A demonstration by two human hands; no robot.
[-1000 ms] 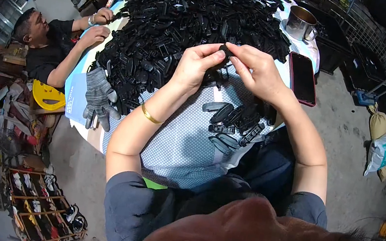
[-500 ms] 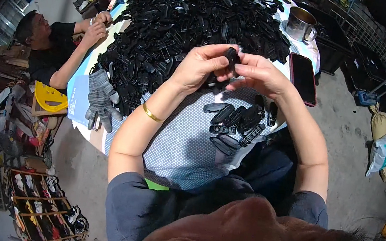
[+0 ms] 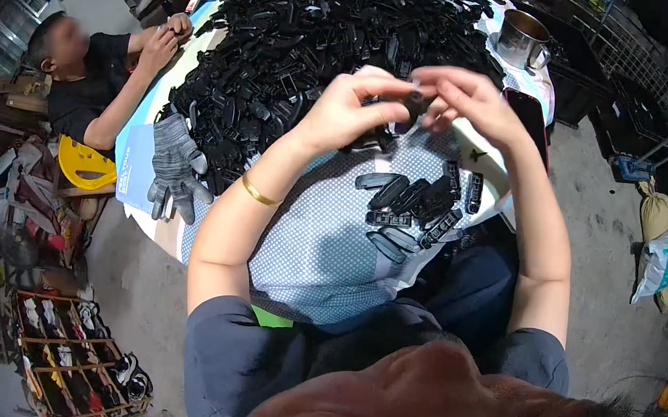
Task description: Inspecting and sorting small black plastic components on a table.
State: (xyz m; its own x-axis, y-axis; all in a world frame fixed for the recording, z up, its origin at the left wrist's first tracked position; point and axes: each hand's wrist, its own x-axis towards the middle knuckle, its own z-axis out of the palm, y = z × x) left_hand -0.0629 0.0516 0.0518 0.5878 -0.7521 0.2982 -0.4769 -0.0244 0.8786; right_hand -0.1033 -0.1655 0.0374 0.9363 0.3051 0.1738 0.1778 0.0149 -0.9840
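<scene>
In front of a big heap of black plastic parts [image 3: 326,20], both my hands are raised over the table. My left hand [image 3: 351,117] pinches a small black plastic part [image 3: 419,99] between thumb and fingers. Close against it, my right hand [image 3: 481,105] has its fingers bent together at the same part, slightly blurred; whatever lies inside them is hidden. Below my hands, on the dotted cloth [image 3: 305,230], rests a small group of black buckle-like pieces [image 3: 412,202], some long and rounded, others with open frames.
A metal mug [image 3: 521,40] stands at the far right, and a phone [image 3: 528,116] lies partly behind my right hand. On the left is a grey striped glove [image 3: 176,165]. Across the left edge sits another person [image 3: 83,79], both hands at the table. A yellow stool seat [image 3: 86,165] is nearby.
My right hand has risen and turned over the part, its fingers now more bent. The part sits slightly further right. The other person's head has turned.
</scene>
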